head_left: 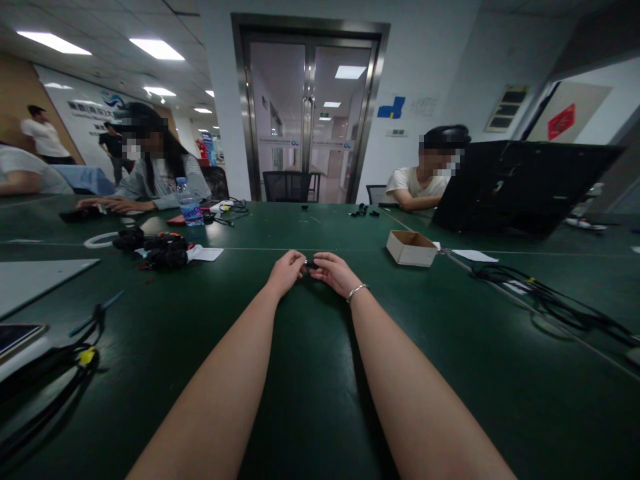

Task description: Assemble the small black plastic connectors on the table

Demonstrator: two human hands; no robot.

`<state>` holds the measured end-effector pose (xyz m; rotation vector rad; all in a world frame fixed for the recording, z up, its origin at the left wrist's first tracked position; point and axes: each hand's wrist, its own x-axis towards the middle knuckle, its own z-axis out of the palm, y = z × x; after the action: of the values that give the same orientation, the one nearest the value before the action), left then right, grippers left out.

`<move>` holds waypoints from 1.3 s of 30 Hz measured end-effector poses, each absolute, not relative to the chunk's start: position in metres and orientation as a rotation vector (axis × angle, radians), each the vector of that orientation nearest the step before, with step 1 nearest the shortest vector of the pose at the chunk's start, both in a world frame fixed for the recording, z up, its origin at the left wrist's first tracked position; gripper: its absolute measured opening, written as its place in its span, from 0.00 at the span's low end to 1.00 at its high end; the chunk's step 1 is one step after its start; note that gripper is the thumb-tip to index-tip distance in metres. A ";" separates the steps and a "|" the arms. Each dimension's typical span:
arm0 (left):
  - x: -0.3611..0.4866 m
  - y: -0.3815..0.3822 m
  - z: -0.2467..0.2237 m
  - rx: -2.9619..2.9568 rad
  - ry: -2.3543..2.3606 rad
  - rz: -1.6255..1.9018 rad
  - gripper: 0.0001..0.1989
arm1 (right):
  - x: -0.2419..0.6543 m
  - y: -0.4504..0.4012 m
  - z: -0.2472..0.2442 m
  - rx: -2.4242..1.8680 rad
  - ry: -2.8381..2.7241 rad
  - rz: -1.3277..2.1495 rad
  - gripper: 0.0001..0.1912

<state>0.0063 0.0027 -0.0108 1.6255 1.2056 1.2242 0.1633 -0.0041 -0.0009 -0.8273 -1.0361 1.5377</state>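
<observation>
Both my arms reach out over the green table (310, 373), and the hands meet near its middle. My right hand (336, 272), with a silver bangle (357, 292) at its wrist, pinches a small black piece (312, 265) between thumb and fingers. My left hand (287, 272) is closed at the left of that piece, its fingertips by a tiny shiny metal bit (305, 261). Whether the metal bit and the black piece are joined I cannot tell. Fingers cover most of what the left hand grips.
An open cardboard box (411, 253) stands right of my hands, near black cables (540, 293) and a large monitor (520, 187). Leftward are a water bottle (189, 203), black gear (167, 252) and more cables (75, 360). Two people (155, 163) sit across the table.
</observation>
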 end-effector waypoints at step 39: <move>0.006 0.004 -0.002 1.411 1.146 1.166 0.18 | 0.164 -0.007 0.000 -0.812 -1.081 1.512 0.12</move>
<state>0.0061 0.0035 -0.0022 1.4111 1.1460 1.1659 0.1638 -0.0068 0.0003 -0.8119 -1.0806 1.5121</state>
